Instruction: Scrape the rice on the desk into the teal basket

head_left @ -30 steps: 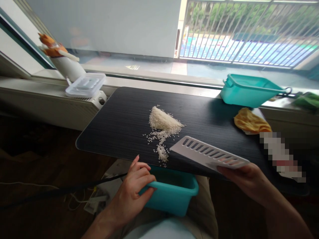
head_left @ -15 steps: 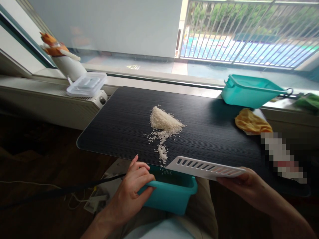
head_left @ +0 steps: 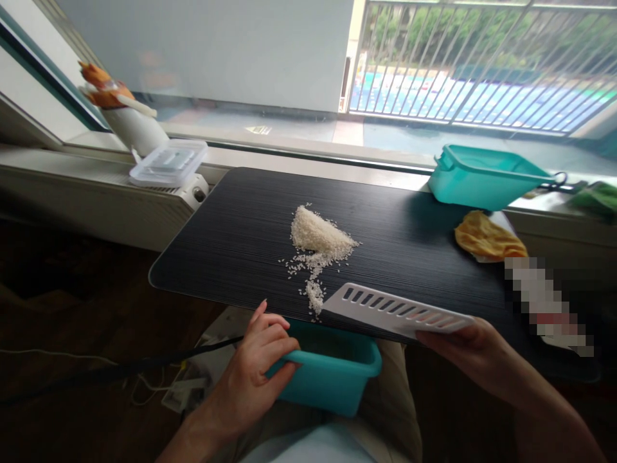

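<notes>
A heap of white rice [head_left: 318, 238] lies in the middle of a black table top [head_left: 231, 225], with a thin trail of grains running toward the near edge. My right hand [head_left: 475, 354] grips a white slotted plastic panel [head_left: 395, 310] by its right end; the panel's left tip rests beside the trail. My left hand [head_left: 255, 373] is closed round the left rim of a teal tub [head_left: 332, 376], which sits on my lap just under the table's near edge.
A second teal tub [head_left: 482, 175] stands on the sill at the back right, a yellow cloth [head_left: 486, 236] before it. A clear plastic box [head_left: 168, 162] and a white cup [head_left: 132, 128] stand at the back left. A black cable [head_left: 120, 366] crosses the floor.
The slotted panel swept toward the table's near edge, dropping grains into the tub, then came back onto the table beside the rice trail. My left hand kept hold of the tub.
</notes>
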`<state>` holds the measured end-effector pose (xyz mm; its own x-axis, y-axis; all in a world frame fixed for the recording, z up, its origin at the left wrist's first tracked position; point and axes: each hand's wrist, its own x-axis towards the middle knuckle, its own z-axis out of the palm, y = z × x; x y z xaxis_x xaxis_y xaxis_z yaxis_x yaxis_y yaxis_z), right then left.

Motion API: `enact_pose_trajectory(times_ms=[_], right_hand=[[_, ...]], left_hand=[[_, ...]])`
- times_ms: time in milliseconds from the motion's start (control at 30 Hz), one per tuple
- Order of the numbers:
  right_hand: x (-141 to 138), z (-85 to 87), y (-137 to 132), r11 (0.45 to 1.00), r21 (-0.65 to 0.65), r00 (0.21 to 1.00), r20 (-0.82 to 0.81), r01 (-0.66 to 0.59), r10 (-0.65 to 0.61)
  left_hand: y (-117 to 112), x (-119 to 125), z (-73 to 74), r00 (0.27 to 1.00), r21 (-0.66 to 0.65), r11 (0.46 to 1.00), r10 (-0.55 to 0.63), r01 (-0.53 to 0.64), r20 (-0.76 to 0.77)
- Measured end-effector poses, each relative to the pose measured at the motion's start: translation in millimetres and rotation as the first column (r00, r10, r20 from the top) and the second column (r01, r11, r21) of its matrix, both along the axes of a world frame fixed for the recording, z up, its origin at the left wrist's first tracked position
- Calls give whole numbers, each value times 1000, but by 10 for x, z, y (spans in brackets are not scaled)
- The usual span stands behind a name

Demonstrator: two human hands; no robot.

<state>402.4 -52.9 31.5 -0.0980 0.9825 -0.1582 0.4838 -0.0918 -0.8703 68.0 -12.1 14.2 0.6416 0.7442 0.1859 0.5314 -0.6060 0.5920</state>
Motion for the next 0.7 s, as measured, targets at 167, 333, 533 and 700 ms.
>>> enact_pose_trajectory(times_ms=[167,333,533,700], right_hand=[[-9,6,8,998,-20,998,34,-52,53],[-45,24,62,1000,-3,1000,-1,-21,21],[-95,59,90,997,-6,996,37,-83,84],[-86,61,104,998,-5,998,31,-63,63]], left_hand=[[-8,-2,3,1000,-7,1000,-5,5,-12],[-2,-3,22,1000,-9,1000,8,-8,-21],[-1,-15,56,999,-3,1000,16,-16,-30],[0,-10,40,999,8,1000,28,-28,-19]])
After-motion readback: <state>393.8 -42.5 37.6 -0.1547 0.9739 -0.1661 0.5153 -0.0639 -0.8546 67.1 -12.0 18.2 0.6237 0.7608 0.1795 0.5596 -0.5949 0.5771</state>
